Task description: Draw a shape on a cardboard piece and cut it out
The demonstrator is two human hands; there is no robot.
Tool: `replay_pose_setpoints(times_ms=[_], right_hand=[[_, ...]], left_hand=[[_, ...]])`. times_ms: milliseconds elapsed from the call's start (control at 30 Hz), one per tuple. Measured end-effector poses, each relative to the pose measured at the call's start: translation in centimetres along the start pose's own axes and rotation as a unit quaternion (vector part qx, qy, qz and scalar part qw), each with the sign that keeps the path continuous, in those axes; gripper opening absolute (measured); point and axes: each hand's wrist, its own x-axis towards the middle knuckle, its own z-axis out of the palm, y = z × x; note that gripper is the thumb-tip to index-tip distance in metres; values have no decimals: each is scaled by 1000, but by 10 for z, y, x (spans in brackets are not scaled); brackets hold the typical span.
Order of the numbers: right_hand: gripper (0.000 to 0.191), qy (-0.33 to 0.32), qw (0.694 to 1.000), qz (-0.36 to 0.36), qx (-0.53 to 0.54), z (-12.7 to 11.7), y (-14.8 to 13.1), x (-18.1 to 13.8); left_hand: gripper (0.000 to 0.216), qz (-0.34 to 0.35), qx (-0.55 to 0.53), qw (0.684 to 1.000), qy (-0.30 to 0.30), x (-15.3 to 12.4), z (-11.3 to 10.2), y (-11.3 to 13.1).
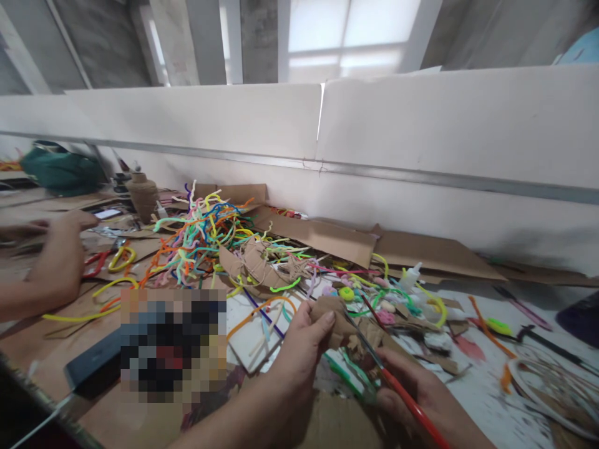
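My left hand (309,340) is closed on a curled piece of brown cardboard (330,315), with the thumb pressed on its top. In my right hand (416,380) lies a slim tool with a long red handle (409,402) and a narrow grey metal front part (367,343). Its exact kind does not show. The grey part reaches up beside the cardboard, and I cannot tell whether it touches. A crumpled brown scrap (367,337) sits between the two hands. Below them is a flat sheet of cardboard (327,421).
A tangled heap of coloured pipe cleaners (201,231) stands behind, left of centre. Nearby are yellow-handled scissors (122,259), a twine cone (143,196), a glue bottle (412,275) and a black box (96,365). At the left reaches another person's arm (56,262). White panels (210,121) close off the back.
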Motion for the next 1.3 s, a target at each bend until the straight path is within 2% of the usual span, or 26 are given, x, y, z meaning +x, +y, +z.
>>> replay_pose_setpoints(times_ms=[200, 367, 567, 633, 733, 867, 1000, 1133, 1200, 1300], right_hand=[[66, -24, 999, -7, -40, -8, -13, 5], [73, -55, 998, -25, -33, -14, -22, 6], [57, -65, 998, 8, 20, -11, -29, 5], [57, -50, 999, -6, 11, -13, -26, 6], [68, -3, 999, -26, -28, -19, -14, 6], [76, 48, 997, 18, -56, -28, -4, 6], [61, 82, 995, 56, -16, -27, -25, 5], [56, 128, 984, 69, 102, -15, -47, 5], [55, 128, 979, 60, 150, -7, -49, 5], [51, 108, 975, 44, 191, 2, -47, 5]], left_hand=[[39, 1, 4, 1000, 2, 1, -1, -1], [49, -17, 5, 1000, 8, 2, -3, -1], [51, -31, 16, 999, 21, 3, -5, 4], [49, -36, 27, 999, 14, 2, -5, 6], [50, -40, 40, 998, -3, 2, -6, 6], [53, -35, 50, 998, -18, 6, -8, 6], [39, 25, 114, 993, -21, 8, -6, 11], [21, 93, 190, 976, -47, -1, 2, 13], [21, 139, 250, 955, -72, -8, 3, 11], [35, 195, 355, 903, -141, -18, 2, 6]])
